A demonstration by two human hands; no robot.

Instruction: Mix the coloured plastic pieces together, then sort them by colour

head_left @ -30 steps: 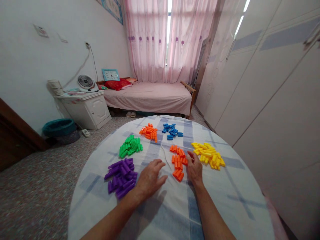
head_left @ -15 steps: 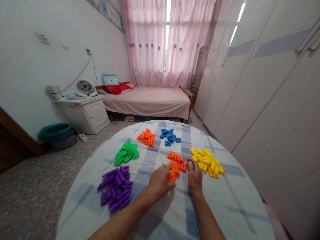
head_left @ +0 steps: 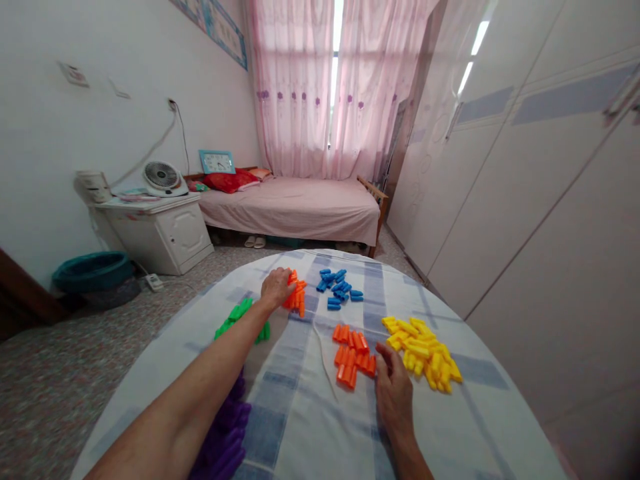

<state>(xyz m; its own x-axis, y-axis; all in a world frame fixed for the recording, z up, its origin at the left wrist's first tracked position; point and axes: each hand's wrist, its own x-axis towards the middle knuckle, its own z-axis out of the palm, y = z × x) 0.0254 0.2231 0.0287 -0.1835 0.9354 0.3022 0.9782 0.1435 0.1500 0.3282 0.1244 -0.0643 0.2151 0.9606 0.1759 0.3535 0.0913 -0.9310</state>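
Note:
On the checked tablecloth (head_left: 310, 427), small plastic tube-shaped pieces lie sorted by colour. My left hand (head_left: 277, 287) reaches over the far orange pile (head_left: 299, 297); its fingertips are hidden among the pieces. At the middle, a nearer group of orange pieces (head_left: 350, 357) lies in short, close rows. My right hand (head_left: 395, 387) rests at the right edge of this group, thumb and fingers apart and slightly bent, with nothing visible in it. A thin white cord (head_left: 324, 357) lies left of the group. My left forearm partly covers the green pile (head_left: 240, 312) and the purple pile (head_left: 227, 427).
Blue pieces (head_left: 337, 287) lie at the far side of the round table, and a yellow pile (head_left: 425, 350) is right of my right hand. Beyond stand a bed (head_left: 300, 203), a white cabinet (head_left: 183, 237) with a fan (head_left: 163, 177), and a wardrobe (head_left: 525, 200) along the right.
My left hand has left the nearer orange group and moved forward and left to the far orange pile. My right hand stays beside the nearer group. The camera view has shifted slightly.

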